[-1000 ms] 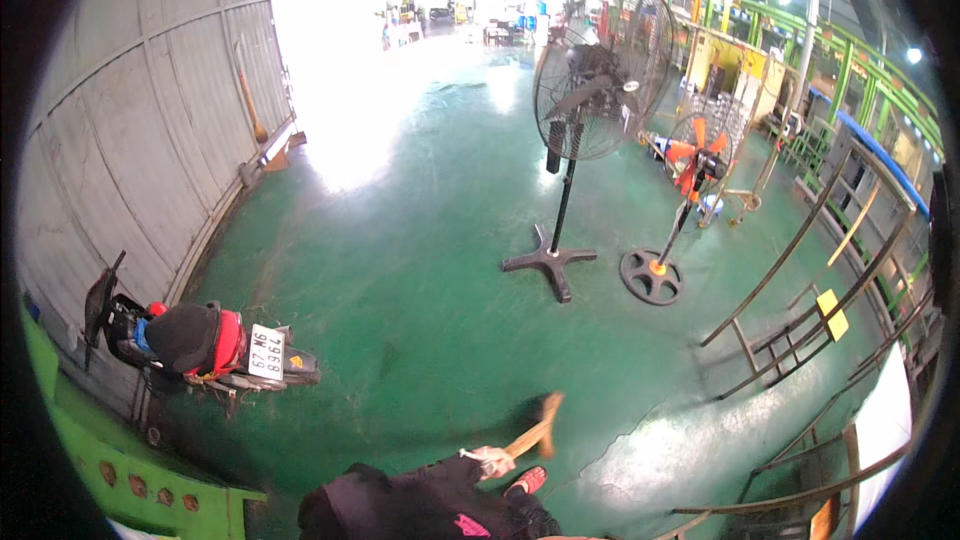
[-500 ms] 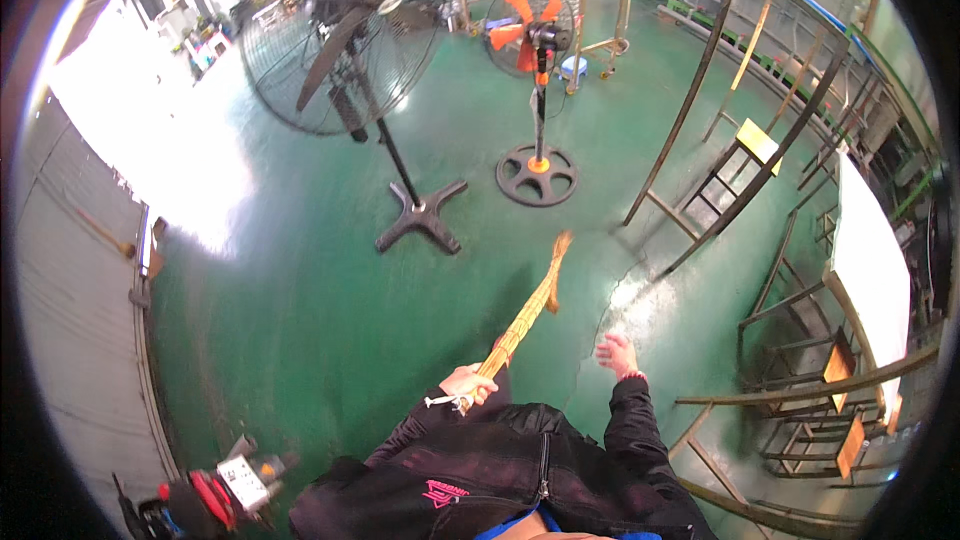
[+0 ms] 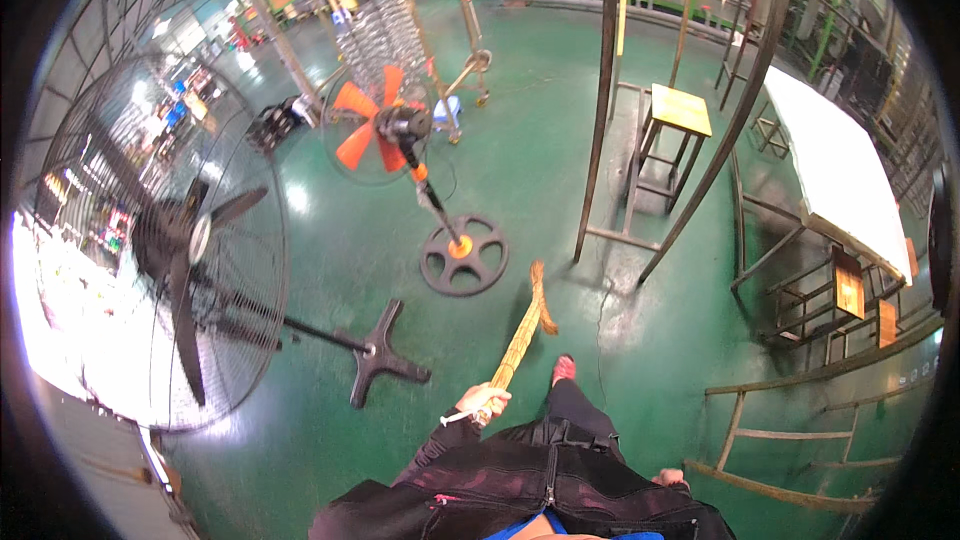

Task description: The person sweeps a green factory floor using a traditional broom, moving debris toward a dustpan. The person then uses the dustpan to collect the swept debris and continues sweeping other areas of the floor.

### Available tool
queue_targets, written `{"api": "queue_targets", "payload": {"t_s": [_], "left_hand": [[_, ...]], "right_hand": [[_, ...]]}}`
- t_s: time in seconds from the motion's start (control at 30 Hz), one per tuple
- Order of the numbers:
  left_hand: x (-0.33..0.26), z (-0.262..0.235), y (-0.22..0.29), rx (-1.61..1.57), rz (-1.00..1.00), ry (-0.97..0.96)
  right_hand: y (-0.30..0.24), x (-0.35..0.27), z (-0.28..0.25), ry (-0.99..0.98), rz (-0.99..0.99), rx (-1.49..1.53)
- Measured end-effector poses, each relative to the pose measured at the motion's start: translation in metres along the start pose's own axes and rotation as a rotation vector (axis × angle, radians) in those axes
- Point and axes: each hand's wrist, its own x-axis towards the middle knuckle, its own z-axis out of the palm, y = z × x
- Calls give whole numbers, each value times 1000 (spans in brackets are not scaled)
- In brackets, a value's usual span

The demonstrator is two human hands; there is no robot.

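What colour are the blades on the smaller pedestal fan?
Orange; the smaller pedestal fan shows clearly in the head view.

Long yellow broom (image 3: 520,340), tilted, head on green floor, handle end gripped

The broom (image 3: 520,335) has a pale, matt wooden-looking handle. The floor (image 3: 540,150) is green and glossy, with scuffs. The fan guards (image 3: 150,240) are dark metal wire; the stool (image 3: 680,108) top is bare wood.
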Motion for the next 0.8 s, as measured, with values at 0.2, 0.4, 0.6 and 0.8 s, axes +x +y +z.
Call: {"api": "queue_targets", "payload": {"t_s": [0.2,0.4,0.6,0.8], "left_hand": [[65,32,120,-99,-42,3],[85,66,224,14,44,158],[119,82,340,-117,121,63],[172,67,487,20,173,68]], "right_hand": [[-8,111,-138,305,45,136],[-52,357,-413,57,136,1376],[-239,438,-706,-282,-590,1157],[-352,536,-810,60,-517,1789]]}}
